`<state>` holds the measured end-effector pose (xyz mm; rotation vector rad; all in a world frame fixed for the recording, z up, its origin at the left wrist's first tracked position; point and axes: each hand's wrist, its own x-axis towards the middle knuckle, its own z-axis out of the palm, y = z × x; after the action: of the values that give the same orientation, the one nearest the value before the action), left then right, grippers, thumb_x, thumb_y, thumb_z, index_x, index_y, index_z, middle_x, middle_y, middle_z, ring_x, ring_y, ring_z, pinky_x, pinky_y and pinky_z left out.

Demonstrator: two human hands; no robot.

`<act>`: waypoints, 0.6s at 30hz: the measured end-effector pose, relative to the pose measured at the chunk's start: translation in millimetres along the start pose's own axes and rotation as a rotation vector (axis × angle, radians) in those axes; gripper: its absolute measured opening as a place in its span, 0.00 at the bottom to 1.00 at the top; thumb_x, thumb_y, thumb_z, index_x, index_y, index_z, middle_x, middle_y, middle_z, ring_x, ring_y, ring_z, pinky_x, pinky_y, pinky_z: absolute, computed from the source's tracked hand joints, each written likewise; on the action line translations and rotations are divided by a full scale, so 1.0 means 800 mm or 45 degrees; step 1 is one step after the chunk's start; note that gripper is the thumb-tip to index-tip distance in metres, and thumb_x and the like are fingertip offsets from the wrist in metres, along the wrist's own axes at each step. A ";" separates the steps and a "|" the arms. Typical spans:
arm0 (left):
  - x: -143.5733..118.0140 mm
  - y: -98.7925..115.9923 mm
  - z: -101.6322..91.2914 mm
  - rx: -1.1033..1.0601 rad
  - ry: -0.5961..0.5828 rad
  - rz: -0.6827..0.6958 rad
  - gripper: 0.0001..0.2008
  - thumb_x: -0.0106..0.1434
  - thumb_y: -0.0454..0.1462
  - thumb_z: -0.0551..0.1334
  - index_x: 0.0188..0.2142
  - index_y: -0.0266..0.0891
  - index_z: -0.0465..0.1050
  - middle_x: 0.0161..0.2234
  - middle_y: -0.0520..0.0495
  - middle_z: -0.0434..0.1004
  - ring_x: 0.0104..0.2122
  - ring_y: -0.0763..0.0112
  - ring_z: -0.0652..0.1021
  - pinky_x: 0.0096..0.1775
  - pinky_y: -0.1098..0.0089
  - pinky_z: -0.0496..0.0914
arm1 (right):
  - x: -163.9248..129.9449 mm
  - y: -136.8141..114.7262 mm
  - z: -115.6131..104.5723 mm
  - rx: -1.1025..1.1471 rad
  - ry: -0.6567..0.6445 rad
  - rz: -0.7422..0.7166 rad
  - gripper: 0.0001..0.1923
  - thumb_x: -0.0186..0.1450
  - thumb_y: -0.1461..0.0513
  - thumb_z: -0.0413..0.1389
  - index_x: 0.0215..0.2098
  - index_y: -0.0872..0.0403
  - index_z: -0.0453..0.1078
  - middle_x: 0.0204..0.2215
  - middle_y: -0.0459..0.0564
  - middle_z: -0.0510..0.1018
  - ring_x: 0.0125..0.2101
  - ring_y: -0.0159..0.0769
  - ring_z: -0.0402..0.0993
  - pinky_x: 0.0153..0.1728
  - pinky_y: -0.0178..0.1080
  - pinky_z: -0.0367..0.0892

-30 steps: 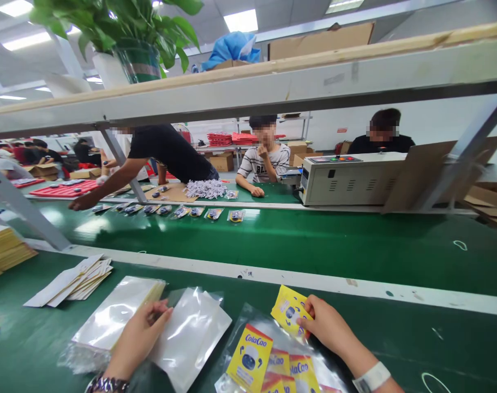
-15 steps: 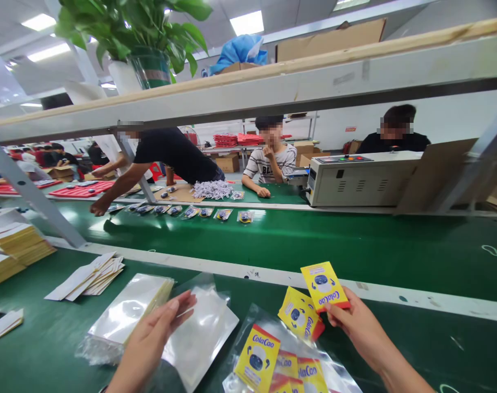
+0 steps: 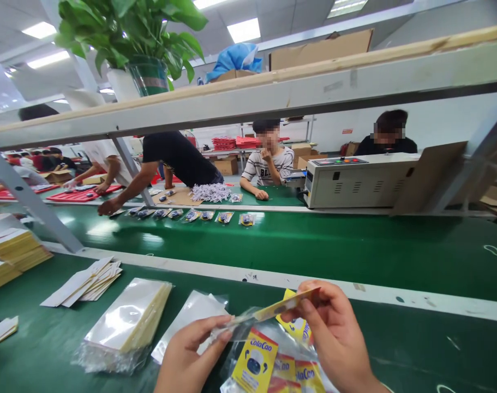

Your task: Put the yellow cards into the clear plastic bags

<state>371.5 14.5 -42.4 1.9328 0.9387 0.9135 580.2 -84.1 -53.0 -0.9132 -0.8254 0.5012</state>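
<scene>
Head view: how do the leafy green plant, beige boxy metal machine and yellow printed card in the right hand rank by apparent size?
1. Leafy green plant
2. Beige boxy metal machine
3. Yellow printed card, held by the right hand and seen nearly edge-on

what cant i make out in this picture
In the head view:
Print on the held card: turned nearly edge-on.
Parts of the yellow cards behind it: covered by the right hand.
Lower ends of some front cards: cut off by the bottom edge.
Lettering on the far row of small packs: too small.
</scene>
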 end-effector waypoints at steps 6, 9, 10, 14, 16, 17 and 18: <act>-0.006 -0.007 0.004 -0.012 -0.020 0.071 0.09 0.55 0.42 0.69 0.37 0.49 0.83 0.36 0.49 0.87 0.35 0.64 0.85 0.40 0.72 0.78 | -0.003 0.012 0.015 -0.043 -0.193 -0.332 0.13 0.70 0.66 0.51 0.49 0.42 0.65 0.39 0.47 0.73 0.30 0.32 0.78 0.29 0.34 0.77; -0.006 -0.007 0.000 0.030 -0.008 0.088 0.09 0.55 0.42 0.69 0.37 0.50 0.83 0.36 0.50 0.87 0.35 0.64 0.85 0.41 0.73 0.78 | 0.001 0.017 0.008 -0.246 -0.316 -0.538 0.18 0.68 0.71 0.49 0.51 0.45 0.63 0.38 0.49 0.74 0.37 0.35 0.76 0.35 0.37 0.75; -0.006 -0.006 0.000 0.039 -0.001 0.094 0.09 0.55 0.41 0.69 0.37 0.50 0.83 0.36 0.50 0.87 0.35 0.65 0.85 0.41 0.73 0.78 | 0.003 0.017 0.006 -0.326 -0.363 -0.614 0.20 0.66 0.73 0.49 0.51 0.46 0.63 0.37 0.49 0.75 0.38 0.36 0.75 0.37 0.38 0.74; -0.008 -0.002 -0.002 0.046 -0.028 0.128 0.09 0.56 0.41 0.68 0.38 0.51 0.83 0.37 0.51 0.87 0.36 0.65 0.85 0.41 0.74 0.78 | 0.010 0.005 0.006 -0.631 -0.611 -0.825 0.22 0.63 0.75 0.46 0.51 0.49 0.62 0.38 0.50 0.75 0.38 0.36 0.73 0.39 0.41 0.72; -0.009 0.000 -0.001 0.031 -0.042 0.138 0.09 0.58 0.40 0.67 0.38 0.51 0.83 0.37 0.51 0.87 0.36 0.66 0.85 0.41 0.74 0.78 | 0.011 -0.003 0.010 -0.863 -0.753 -0.834 0.16 0.64 0.68 0.50 0.48 0.50 0.66 0.42 0.53 0.74 0.42 0.43 0.72 0.42 0.48 0.70; -0.009 0.001 -0.001 0.021 -0.048 0.145 0.09 0.58 0.40 0.67 0.39 0.51 0.82 0.37 0.51 0.87 0.36 0.67 0.85 0.41 0.74 0.77 | 0.011 -0.007 0.013 -0.977 -0.821 -0.808 0.12 0.64 0.64 0.53 0.46 0.50 0.69 0.45 0.55 0.73 0.46 0.48 0.70 0.45 0.52 0.69; -0.010 0.002 0.000 0.012 -0.058 0.151 0.09 0.59 0.40 0.66 0.39 0.51 0.82 0.37 0.51 0.87 0.36 0.67 0.85 0.41 0.74 0.77 | 0.010 -0.010 0.015 -1.074 -0.878 -0.756 0.11 0.63 0.59 0.56 0.44 0.51 0.71 0.48 0.57 0.71 0.51 0.54 0.67 0.47 0.56 0.67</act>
<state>368.7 7.2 -43.0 2.0264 0.8097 0.9298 575.4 -76.8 -38.6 -1.1915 -1.9494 -0.1113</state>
